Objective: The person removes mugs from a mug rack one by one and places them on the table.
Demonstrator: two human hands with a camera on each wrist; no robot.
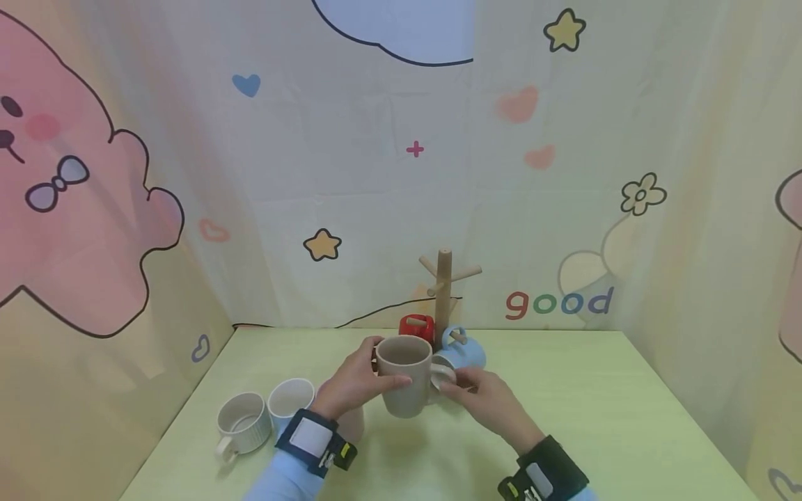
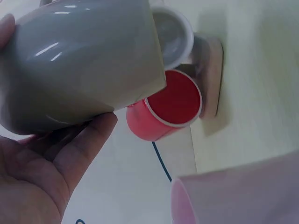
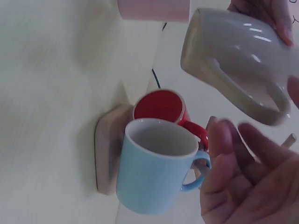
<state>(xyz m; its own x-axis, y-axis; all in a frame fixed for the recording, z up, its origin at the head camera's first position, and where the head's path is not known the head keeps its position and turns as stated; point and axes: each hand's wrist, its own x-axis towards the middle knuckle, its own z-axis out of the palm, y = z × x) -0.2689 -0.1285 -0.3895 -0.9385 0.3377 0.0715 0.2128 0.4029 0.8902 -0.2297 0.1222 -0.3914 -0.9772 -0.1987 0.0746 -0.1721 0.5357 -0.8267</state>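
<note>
My left hand [image 1: 354, 379] grips a grey mug [image 1: 401, 390] around its body, holding it upright above the table. The mug's handle [image 3: 247, 100] points right, toward my right hand [image 1: 489, 400]. In the right wrist view the fingers of that hand are loosely bent close to the handle, with a small gap visible between them. Behind the grey mug stands a wooden mug tree [image 1: 443, 299]. A red mug [image 2: 175, 100] and a light blue mug [image 3: 152, 163] hang tilted on its low pegs. The grey mug partly hides both in the head view.
On the left of the table [image 1: 564, 403] stand a ribbed white mug [image 1: 244, 421] and a white-and-blue mug [image 1: 291, 396]. A pink mug [image 2: 243, 191] stands beside them, partly behind my left wrist. Upper pegs [image 1: 466, 273] of the tree stick out bare. A printed curtain [image 1: 376, 174] surrounds the table.
</note>
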